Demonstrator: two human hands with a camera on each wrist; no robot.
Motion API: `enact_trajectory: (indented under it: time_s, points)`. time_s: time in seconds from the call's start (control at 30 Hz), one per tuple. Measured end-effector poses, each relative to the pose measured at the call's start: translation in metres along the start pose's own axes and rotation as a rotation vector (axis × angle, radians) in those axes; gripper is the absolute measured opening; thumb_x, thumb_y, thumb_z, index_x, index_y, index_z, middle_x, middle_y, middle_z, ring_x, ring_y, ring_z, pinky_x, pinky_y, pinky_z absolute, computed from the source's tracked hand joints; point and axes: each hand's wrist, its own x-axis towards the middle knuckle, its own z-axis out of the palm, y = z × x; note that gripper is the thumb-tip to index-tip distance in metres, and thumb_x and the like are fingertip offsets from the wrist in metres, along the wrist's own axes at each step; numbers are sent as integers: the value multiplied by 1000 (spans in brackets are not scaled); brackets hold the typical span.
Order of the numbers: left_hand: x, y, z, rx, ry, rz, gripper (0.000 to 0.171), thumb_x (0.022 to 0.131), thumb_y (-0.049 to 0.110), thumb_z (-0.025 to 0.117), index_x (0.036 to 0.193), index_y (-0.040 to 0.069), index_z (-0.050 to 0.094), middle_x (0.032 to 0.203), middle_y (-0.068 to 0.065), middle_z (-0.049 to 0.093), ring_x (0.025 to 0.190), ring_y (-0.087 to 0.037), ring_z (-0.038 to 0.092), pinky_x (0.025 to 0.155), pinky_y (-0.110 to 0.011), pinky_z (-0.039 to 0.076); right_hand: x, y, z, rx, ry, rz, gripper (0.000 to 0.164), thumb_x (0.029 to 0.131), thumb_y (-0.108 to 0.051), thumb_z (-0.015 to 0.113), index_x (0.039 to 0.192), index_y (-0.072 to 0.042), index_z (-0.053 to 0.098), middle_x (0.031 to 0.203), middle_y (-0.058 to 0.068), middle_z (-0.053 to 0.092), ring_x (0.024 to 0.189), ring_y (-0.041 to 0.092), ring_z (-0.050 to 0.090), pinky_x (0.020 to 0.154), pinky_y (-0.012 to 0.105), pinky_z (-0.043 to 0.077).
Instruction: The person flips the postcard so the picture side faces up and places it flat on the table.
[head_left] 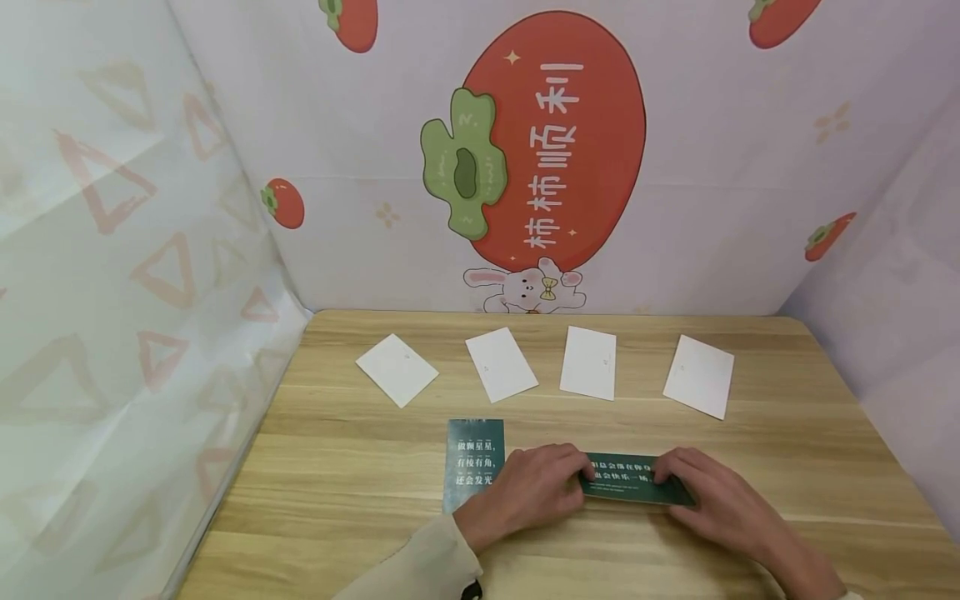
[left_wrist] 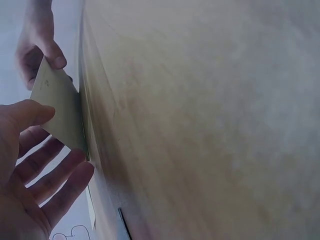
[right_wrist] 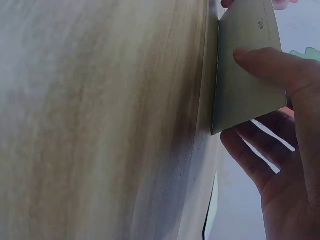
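A dark green card (head_left: 626,478) with white lettering stands tilted on its long edge between both hands. My left hand (head_left: 534,483) pinches its left end, thumb on the pale back and fingers at the front. At the other end my right hand (head_left: 720,500) pinches it the same way. The plain back of the card (left_wrist: 61,105) shows in the left wrist view, its lower edge right at the tabletop. In the right wrist view, small print marks that back near the far end. Another green card (head_left: 474,458) lies flat, text up, partly covered by my left hand.
Several white cards lie in a loose row toward the back of the wooden table (head_left: 337,467), among them one at far left (head_left: 397,371) and one at far right (head_left: 699,377). Behind the table hangs a white cloth (head_left: 697,208) printed with persimmons and a rabbit.
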Motion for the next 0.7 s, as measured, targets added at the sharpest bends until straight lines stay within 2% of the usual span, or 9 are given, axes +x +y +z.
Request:
enact_trajectory:
  time_s: [0.17,0.3,0.43,0.7]
  points:
    - [-1,1,-3,7,-31,7,23,99,31,74,122,33,76,126,18,75,110,1,70,72,-17,52,-2,1,-2,1,2,11,48,67,-17,98,102,-33,69,118,-14,69,107,7,65,103,0,36]
    - [-1,1,-4,26,-52,4,23,101,37,73,124,33,76,129,18,74,115,-2,68,74,-20,54,-6,0,-2,-19,-24,68,44,73,-34,101,105,-36,71,126,-12,71,112,11,66,105,0,33]
    - [-2,-1,-5,27,-58,-2,25,101,39,74,125,33,76,134,15,73,122,-3,67,79,-23,57,-9,-1,-2,-53,-43,121,43,78,-44,98,112,-34,74,135,-8,72,117,16,67,105,3,35]
    - [-3,-5,-7,23,-65,-2,24,103,40,73,126,34,74,136,16,73,121,0,69,80,-22,57,-15,0,-2,-89,-55,166,56,79,-51,96,127,-29,78,141,-4,71,121,23,66,99,31,46]
